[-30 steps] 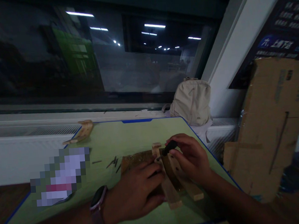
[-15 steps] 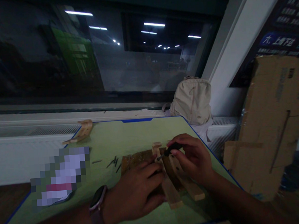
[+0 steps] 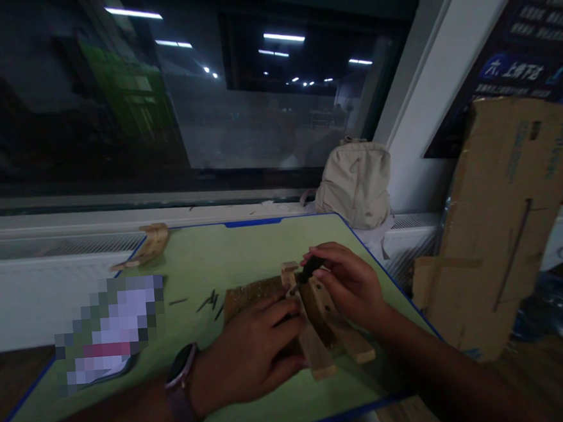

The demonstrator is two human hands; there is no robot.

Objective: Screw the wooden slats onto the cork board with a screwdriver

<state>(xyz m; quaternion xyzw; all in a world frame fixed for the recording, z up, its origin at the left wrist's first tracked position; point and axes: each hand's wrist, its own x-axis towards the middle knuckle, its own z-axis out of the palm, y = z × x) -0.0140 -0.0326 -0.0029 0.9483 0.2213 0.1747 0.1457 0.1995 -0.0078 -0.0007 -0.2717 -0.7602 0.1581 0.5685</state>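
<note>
My right hand [image 3: 353, 284] is closed around the black handle of a screwdriver [image 3: 311, 268]. Its shaft slants down to the left, toward the upper part of a pale wooden piece [image 3: 316, 350]. Fingers of my left hand [image 3: 252, 349] lie over that piece and grip it; the thumb side is partly hidden. Beside it, under my right hand, is a second curved wooden piece [image 3: 341, 326] with dark holes. Both rest on a brown, shiny, tape-covered sheet [image 3: 242, 298]. The fingers hide the spot around the screwdriver's tip.
Several dark screws [image 3: 211, 301] lie left of the sheet on the green table [image 3: 197, 249]. A curved wooden part [image 3: 149, 246] sits at its far left corner, near a pixelated item [image 3: 116, 332]. Beyond are a beige backpack [image 3: 355, 183] and, to the right, cardboard [image 3: 499, 221].
The view has shifted slightly, so most things sit a little further left and higher. My right hand has turned on the screwdriver handle, which now stands steeper. My left hand keeps its hold.
</note>
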